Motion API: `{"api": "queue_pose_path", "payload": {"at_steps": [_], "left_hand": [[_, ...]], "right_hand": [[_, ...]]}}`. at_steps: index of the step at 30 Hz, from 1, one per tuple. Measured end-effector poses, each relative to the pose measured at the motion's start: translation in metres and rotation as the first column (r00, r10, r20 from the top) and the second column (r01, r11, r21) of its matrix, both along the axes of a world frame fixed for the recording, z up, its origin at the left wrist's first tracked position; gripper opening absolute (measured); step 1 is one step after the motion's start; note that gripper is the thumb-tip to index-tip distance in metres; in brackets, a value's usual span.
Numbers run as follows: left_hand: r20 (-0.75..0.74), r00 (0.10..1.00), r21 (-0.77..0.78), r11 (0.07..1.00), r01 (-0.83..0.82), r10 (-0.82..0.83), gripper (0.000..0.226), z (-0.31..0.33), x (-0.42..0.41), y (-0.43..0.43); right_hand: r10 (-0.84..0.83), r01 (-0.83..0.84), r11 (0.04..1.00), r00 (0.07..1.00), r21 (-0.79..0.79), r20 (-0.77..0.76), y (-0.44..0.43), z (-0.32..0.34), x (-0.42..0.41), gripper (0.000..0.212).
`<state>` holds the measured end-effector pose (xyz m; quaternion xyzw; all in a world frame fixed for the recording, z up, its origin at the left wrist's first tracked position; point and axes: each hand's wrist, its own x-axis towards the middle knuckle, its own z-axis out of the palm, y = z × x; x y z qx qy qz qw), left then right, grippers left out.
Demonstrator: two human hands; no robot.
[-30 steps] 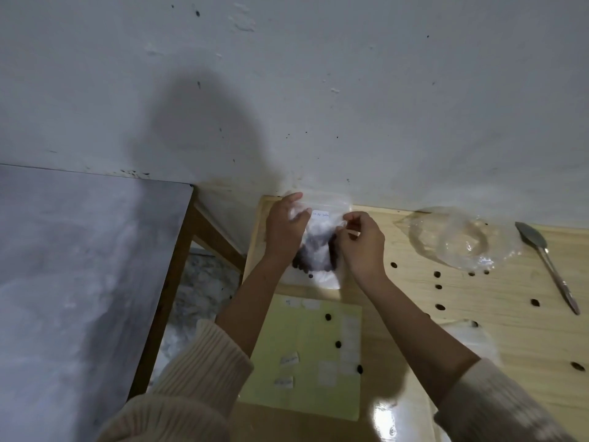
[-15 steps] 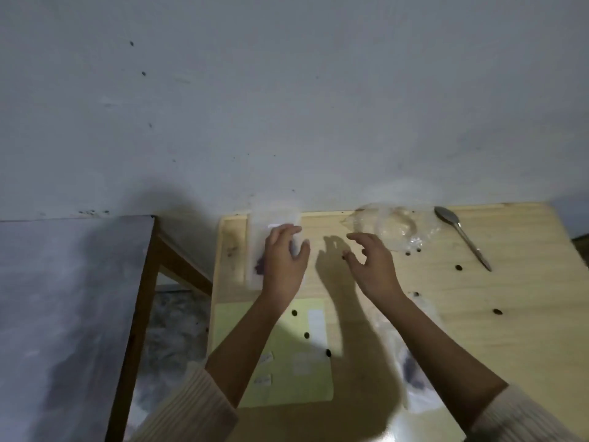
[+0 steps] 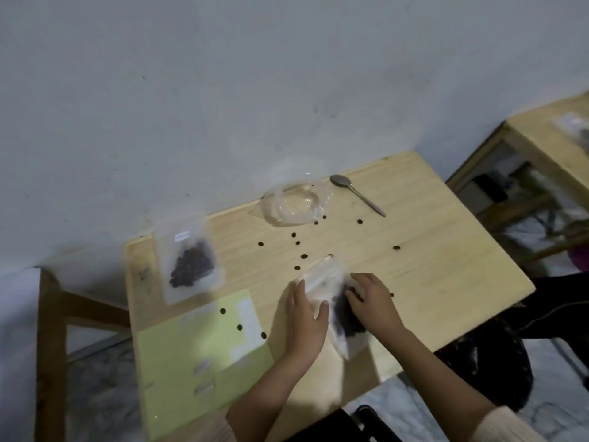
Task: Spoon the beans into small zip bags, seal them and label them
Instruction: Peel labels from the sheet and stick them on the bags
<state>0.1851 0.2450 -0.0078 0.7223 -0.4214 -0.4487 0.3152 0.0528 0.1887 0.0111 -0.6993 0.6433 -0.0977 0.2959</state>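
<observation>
A small zip bag (image 3: 330, 277) with dark beans lies on the wooden table (image 3: 430, 250) near its front edge. My left hand (image 3: 304, 320) rests flat on the bag's left side, thumb spread. My right hand (image 3: 374, 303) has its fingertips curled onto the bean-filled right side of this bag. Another zip bag (image 3: 191, 263), filled with beans and bearing a white label, lies apart at the table's back left. A metal spoon (image 3: 358, 195) lies at the back, beside a crumpled clear plastic bag (image 3: 291, 202). The yellow-green label sheet (image 3: 191, 358) sits front left.
Several loose beans (image 3: 304, 256) are scattered across the table and the label sheet. A wall rises right behind the table. A second wooden table (image 3: 548, 138) stands at the right, a dark surface at the left. Dark things lie on the floor at the right.
The labelled bag now lies at the back left, released by my left hand. Both hands came toward the front edge and settled on another bag of beans. The view swung right.
</observation>
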Motion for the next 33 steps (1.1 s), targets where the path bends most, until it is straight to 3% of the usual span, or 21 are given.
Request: {"api": "queue_pose_path", "payload": {"at_steps": [3,7,13,17,22,25,27,29,31,33], "left_hand": [[-0.068,0.997,-0.013,0.999,-0.041,0.040,0.062,0.003,-0.006,-0.005],[-0.130,0.981,-0.078,0.985,-0.152,0.141,0.057,0.008,-0.004,-0.010],[-0.258,0.907,-0.259,0.880,-0.398,0.334,0.046,0.031,0.028,-0.003],[-0.287,0.877,-0.335,0.818,-0.468,0.384,0.042,0.043,0.079,0.016],[-0.314,0.823,-0.290,0.777,-0.559,0.474,0.023,0.052,0.146,0.067],[-0.264,0.798,-0.258,0.758,-0.599,0.541,0.025,0.048,0.182,0.105],[-0.211,0.757,-0.253,0.714,-0.653,0.618,0.026,0.045,0.205,0.129],[-0.186,0.714,-0.274,0.663,-0.697,0.674,0.026,0.044,0.222,0.152],[-0.151,0.699,-0.275,0.650,-0.709,0.699,0.028,0.045,0.236,0.171],[-0.140,0.682,-0.242,0.643,-0.727,0.718,0.030,0.044,0.247,0.188]], "right_hand": [[-0.018,0.018,1.000,0.999,0.006,0.036,0.003,-0.006,-0.002,0.032],[-0.197,0.198,0.980,0.966,0.007,0.168,0.003,-0.002,0.003,0.032],[-0.238,0.258,0.966,0.874,0.011,0.423,0.004,0.021,0.041,0.030],[-0.173,0.178,0.983,0.843,0.038,0.510,0.015,0.034,0.089,0.029],[-0.021,-0.019,0.998,0.802,0.060,0.596,0.047,0.029,0.156,0.026],[0.032,-0.182,0.970,0.754,0.162,0.656,0.072,0.017,0.184,0.015],[0.152,-0.321,0.932,0.769,0.169,0.621,0.083,0.005,0.195,0.017],[0.395,-0.503,0.854,0.794,0.135,0.462,0.092,-0.008,0.199,0.018],[0.605,-0.642,0.763,0.750,0.073,0.267,0.099,-0.016,0.201,0.022],[0.685,-0.694,0.720,0.710,0.001,0.165,0.104,-0.020,0.203,0.029]]}}
